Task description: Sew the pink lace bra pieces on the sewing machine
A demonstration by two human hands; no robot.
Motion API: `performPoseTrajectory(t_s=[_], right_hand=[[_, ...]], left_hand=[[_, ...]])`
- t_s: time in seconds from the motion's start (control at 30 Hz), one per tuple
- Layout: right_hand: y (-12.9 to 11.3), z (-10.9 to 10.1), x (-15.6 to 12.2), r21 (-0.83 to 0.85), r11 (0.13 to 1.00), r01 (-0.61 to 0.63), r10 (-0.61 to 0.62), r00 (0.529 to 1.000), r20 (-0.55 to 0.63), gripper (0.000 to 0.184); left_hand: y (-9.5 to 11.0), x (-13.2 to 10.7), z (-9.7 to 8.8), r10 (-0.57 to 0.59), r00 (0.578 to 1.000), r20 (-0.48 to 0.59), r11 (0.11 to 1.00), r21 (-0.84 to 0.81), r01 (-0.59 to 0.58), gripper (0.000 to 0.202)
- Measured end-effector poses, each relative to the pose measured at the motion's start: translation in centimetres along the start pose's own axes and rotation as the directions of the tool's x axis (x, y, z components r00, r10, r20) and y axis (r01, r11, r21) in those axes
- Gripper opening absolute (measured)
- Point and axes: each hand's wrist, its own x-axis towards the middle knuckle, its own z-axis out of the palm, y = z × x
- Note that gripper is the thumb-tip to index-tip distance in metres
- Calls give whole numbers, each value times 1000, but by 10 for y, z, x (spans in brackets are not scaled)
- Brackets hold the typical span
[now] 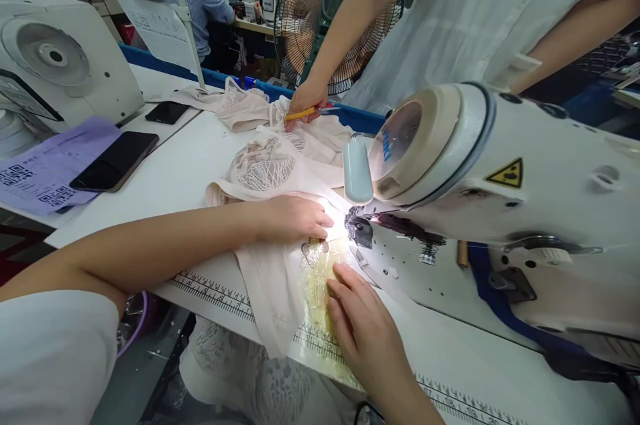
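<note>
A beige garment with lace panels (267, 171) lies across the white table, one strip of it hanging toward the front edge. My left hand (295, 218) rests on this cloth just left of the lit needle area, fingers stretched out flat. A clear, yellowish plastic strip (320, 291) runs from beneath the left fingertips toward the front edge. My right hand (363, 318) lies along its right side, fingers extended and touching it. The sewing machine's head (435, 145) stands to the right, its presser foot (359, 228) close to my left fingertips.
Across the table, another person's hand (307, 101) holds yellow-handled scissors (303, 115) over the garment's far part. Two phones, the nearer one (115, 161) beside a purple paper (55, 158), lie left. A fan (335, 1) stands behind. Pale lace cloth (250, 371) hangs below the table edge.
</note>
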Motion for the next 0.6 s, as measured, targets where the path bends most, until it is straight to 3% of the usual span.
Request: performPoseTrajectory(t_s=[0.1, 0.17, 0.47, 0.6], right_hand=[[0, 0, 0, -3, 1000, 4, -4, 1000, 2, 21], [0, 0, 1, -3, 1000, 5, -5, 1000, 0, 20], [-1, 0, 1, 30, 1000, -7, 7, 1000, -16, 20], [-1, 1, 0, 36, 999, -16, 17, 1000, -24, 20]], left_hand=[[-1, 2, -3, 117, 990, 77, 993, -33, -114, 22], [-1, 3, -5, 129, 987, 99, 991, -28, -127, 25], [6, 6, -9, 112, 968, 224, 989, 70, -131, 28], [3, 7, -6, 97, 975, 201, 991, 68, -112, 27]])
